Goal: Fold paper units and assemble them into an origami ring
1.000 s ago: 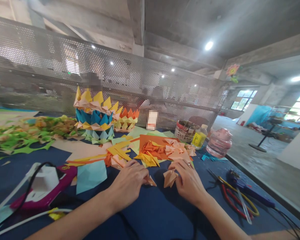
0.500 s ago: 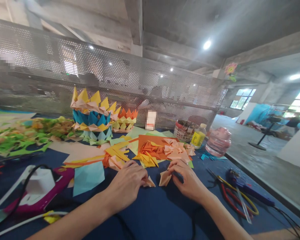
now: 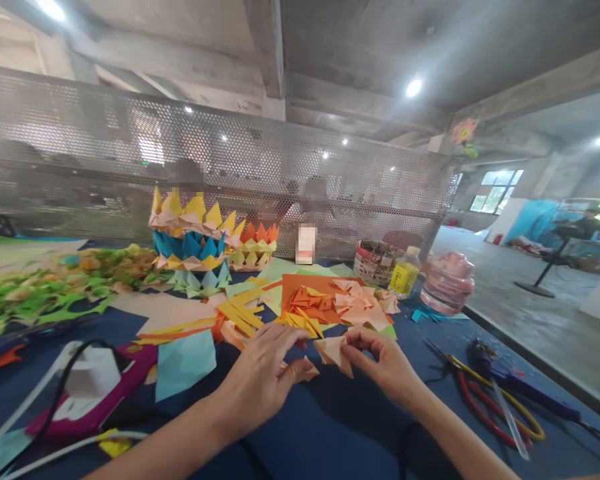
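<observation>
My right hand (image 3: 380, 357) pinches a folded peach paper piece (image 3: 331, 352) between thumb and fingertips, raised over the dark blue tabletop. Facing it, my left hand (image 3: 265, 367) is curled around another small folded peach paper piece (image 3: 311, 369). The thumb lies across that piece and hides part of it, while the index finger reaches toward the right hand's piece. Just beyond both hands are folded yellow paper pieces (image 3: 303, 322), orange folded pieces (image 3: 310, 301) and a heap of peach ones (image 3: 357, 301) on an orange sheet (image 3: 293, 283).
Stacked paper crowns (image 3: 190, 243) stand at the back left. A light blue sheet (image 3: 185, 363) and a purple power strip (image 3: 70, 413) lie left. At right are a yellow bottle (image 3: 405, 273), a pink water jug (image 3: 447, 287), red-and-yellow-handled pliers (image 3: 490, 407) and a glue gun (image 3: 525, 387).
My hands have come closer together. The right hand's paper piece has turned and shifted toward the left hand. My left index finger has lifted and stretched forward. The view has tilted slightly.
</observation>
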